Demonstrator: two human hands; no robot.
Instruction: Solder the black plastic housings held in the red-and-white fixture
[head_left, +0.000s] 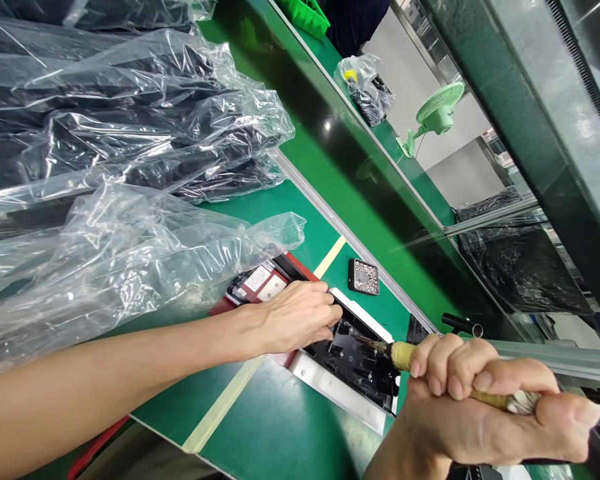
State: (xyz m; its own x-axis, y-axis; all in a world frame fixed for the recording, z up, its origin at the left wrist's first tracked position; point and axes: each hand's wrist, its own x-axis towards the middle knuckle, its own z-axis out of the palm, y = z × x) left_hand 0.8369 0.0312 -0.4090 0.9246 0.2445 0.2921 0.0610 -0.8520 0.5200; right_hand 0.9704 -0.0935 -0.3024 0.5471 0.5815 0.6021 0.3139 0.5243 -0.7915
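A black plastic housing (365, 363) lies slantwise in a fixture with white blocks (330, 387) and red parts. My left hand (300, 313) rests on the housing's middle, fingers curled together; anything in the fingertips is hidden. My right hand (475, 393) is wrapped round a yellow-handled screwdriver (403, 355), whose dark shaft points left over the inside of the housing. Whether the tip touches it is not clear. A label (257, 278) shows at the housing's upper left end. Behind it sits a small black tray of screws (365, 277).
Plastic-wrapped dark parts (130, 133) are piled at the left, with loose clear film reaching the fixture. A metal rail (320, 212) borders the green belt (325, 153). A green fan (436, 113) and a person (355, 23) are beyond.
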